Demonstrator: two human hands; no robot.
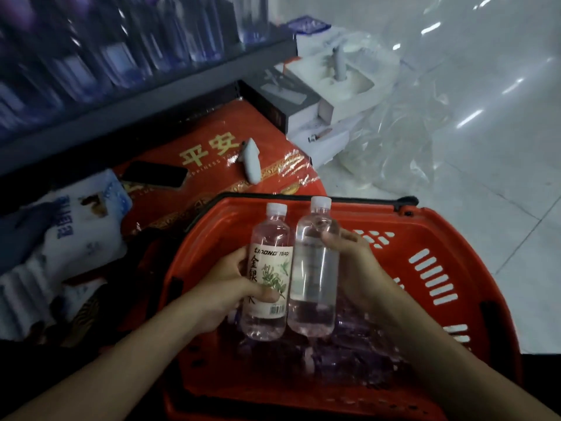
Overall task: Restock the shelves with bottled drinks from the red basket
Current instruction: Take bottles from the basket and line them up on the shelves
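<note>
My left hand grips a clear bottle with a white leaf-printed label, held upright above the red basket. Right beside it, touching, my right hand grips a second clear bottle whose label faces away. Both have white caps. More bottles lie dimly in the basket's bottom. The dark shelf runs across the upper left, with a blurred row of bottles standing on it.
A red patterned package lies under the shelf edge with a black phone and a small white object on it. White boxes and clear plastic wrap sit on the tiled floor behind. Printed bags lie at left.
</note>
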